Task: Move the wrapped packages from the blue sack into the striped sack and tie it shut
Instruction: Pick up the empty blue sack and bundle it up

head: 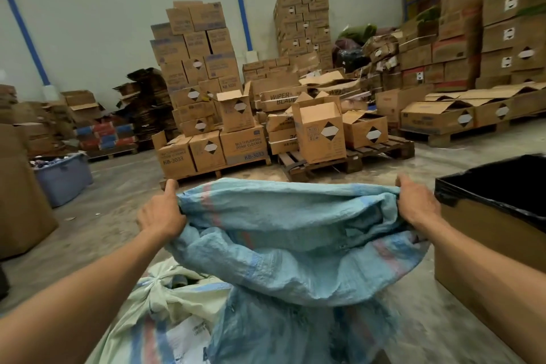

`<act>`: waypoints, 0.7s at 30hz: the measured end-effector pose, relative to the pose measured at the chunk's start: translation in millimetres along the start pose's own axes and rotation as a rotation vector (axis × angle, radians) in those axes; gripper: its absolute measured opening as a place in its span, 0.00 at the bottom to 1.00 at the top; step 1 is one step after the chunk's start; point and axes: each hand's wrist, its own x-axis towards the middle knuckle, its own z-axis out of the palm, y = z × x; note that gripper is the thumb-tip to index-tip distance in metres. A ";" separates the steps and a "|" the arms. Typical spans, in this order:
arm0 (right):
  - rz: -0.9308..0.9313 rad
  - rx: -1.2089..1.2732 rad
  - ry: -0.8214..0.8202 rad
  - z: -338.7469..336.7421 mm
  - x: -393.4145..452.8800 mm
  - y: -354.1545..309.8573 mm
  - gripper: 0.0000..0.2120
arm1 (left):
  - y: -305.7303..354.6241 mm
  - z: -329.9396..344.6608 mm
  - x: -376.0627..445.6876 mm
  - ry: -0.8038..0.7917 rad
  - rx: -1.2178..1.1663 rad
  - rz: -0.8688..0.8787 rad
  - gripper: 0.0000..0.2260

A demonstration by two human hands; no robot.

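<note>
- Blue sack [295, 245] is hanging open in the middle of the view, its mouth being stretched wide between two bare hands above a grey concrete floor [118, 204].
- Left hand [162, 213] is gripping the left edge of the sack's mouth, fingers curled into the bunched cloth and thumb pointing up, with the forearm reaching in from the lower left.
- Striped sack [165, 319] is lying low at the left, just beside and partly under the blue one; it is pale green with blue and red stripes, and its top is gathered into a knot.
- Woven cloth of the blue sack is sagging in soft folds, showing faint red and darker blue bands near the rim; whether any packages are inside cannot be told.
- Right hand [416, 201] is clutching the right edge of the mouth in the same way, fingers wrapped over the cloth, thumb up, forearm coming in from the lower right.
- Cardboard box [484, 251] lined with a black bag is standing just to the right of that hand.
- Stacks of cartons [206, 97] on pallets are filling the background against a pale wall.
</note>
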 end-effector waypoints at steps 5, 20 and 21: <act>0.301 0.352 -0.481 -8.8 -1.9 -10.4 0.11 | -0.4 2.6 12.9 -0.453 -0.540 -0.241 0.11; -0.051 0.389 -0.847 -13.3 -4.2 -29.7 0.22 | 27.0 -17.4 12.3 -0.163 -0.643 -0.034 0.10; -0.086 0.230 -0.730 -7.9 -4.3 -25.8 0.21 | 25.0 -19.7 9.7 -0.043 -0.475 0.018 0.11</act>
